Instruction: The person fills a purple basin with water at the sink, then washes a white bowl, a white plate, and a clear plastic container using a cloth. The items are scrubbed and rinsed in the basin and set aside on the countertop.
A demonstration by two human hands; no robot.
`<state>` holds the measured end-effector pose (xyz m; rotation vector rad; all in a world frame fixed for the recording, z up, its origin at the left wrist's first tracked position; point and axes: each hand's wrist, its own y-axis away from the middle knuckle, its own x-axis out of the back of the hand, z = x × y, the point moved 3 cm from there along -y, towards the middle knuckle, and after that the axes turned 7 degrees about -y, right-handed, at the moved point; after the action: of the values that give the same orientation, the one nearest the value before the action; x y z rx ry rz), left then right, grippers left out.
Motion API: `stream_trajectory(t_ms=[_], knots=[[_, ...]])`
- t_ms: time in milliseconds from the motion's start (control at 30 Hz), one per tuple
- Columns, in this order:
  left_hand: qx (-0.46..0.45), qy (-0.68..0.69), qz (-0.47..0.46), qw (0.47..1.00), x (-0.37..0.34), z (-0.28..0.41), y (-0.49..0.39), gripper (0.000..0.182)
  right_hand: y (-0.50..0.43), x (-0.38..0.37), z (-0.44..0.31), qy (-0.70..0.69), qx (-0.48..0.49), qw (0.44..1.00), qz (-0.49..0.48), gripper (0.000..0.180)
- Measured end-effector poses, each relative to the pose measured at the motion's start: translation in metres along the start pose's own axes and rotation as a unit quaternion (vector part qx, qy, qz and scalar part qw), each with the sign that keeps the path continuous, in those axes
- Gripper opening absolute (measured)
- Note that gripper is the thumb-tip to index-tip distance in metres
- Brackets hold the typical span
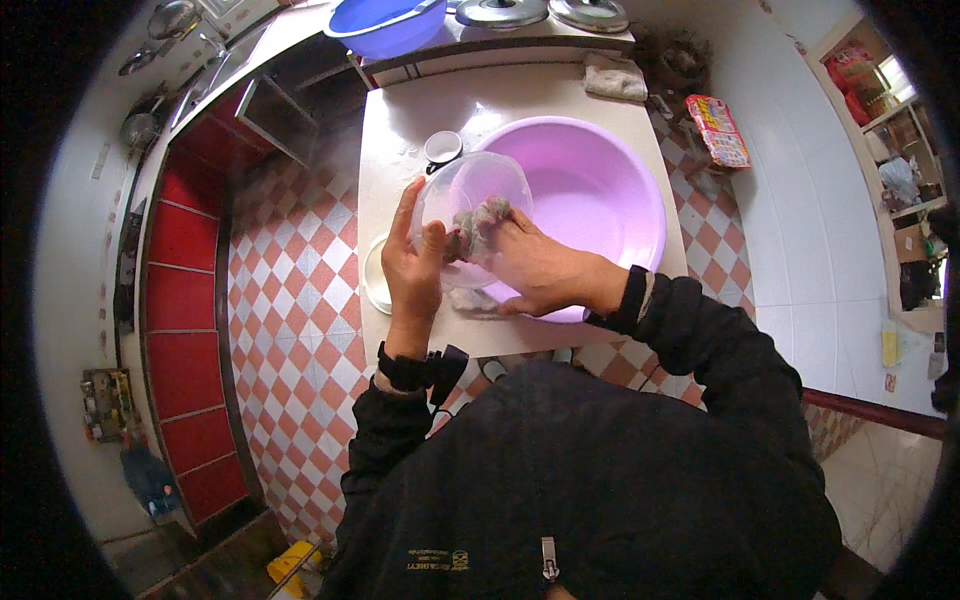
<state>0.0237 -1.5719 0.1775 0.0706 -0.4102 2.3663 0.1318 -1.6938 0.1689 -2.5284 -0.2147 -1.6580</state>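
Observation:
A translucent plastic bowl (495, 169) is tilted on its side above the table, held at its left edge by my left hand (414, 270). My right hand (551, 266) presses a crumpled greyish cloth (472, 226) against the bowl. Behind and to the right of them sits a large purple plastic basin (600, 180), its visible inside bare. Beyond the bowl stands a white-lined cup (443, 145) with a dark outside. A round white dish (377, 274) is partly hidden by my left hand. Under the bowl lies a greyish item (474, 301), too blurred to name.
The pale table (420, 337) has wet spots near the cup. A folded towel (615, 77) rests at its far right corner. Beyond are a blue basin (386, 26) and metal pot lids (501, 11). Red-fronted cabinets (180, 300) line the left; a printed packet (718, 131) lies right.

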Motion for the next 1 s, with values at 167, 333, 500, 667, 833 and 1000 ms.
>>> stream_trajectory(t_ms=[167,333,500,667,833,1000], knots=[[-0.042,-0.008,0.036,0.998,0.000,0.006,0.003,0.064,-0.014,0.009,-0.008,-0.400,0.062,0.914,0.039,0.077],[-0.134,-0.020,0.064,0.989,-0.007,0.014,-0.001,0.069,-0.022,0.022,-0.012,-0.597,0.016,0.796,0.100,0.058],[-0.097,-0.065,0.047,0.992,0.004,0.012,-0.009,0.070,-0.017,0.024,-0.017,-0.247,0.079,0.950,0.172,0.066],[-0.019,-0.051,-0.021,0.998,0.013,0.017,-0.016,0.061,0.001,0.020,0.012,0.124,0.001,0.988,0.089,0.046],[0.135,-0.012,-0.143,0.980,0.022,0.009,-0.028,0.053,0.004,0.032,0.012,0.445,0.066,0.872,0.192,0.032],[0.215,0.084,-0.170,0.958,0.034,-0.001,-0.037,0.091,0.006,0.036,0.006,0.208,0.179,0.940,0.205,0.013]])
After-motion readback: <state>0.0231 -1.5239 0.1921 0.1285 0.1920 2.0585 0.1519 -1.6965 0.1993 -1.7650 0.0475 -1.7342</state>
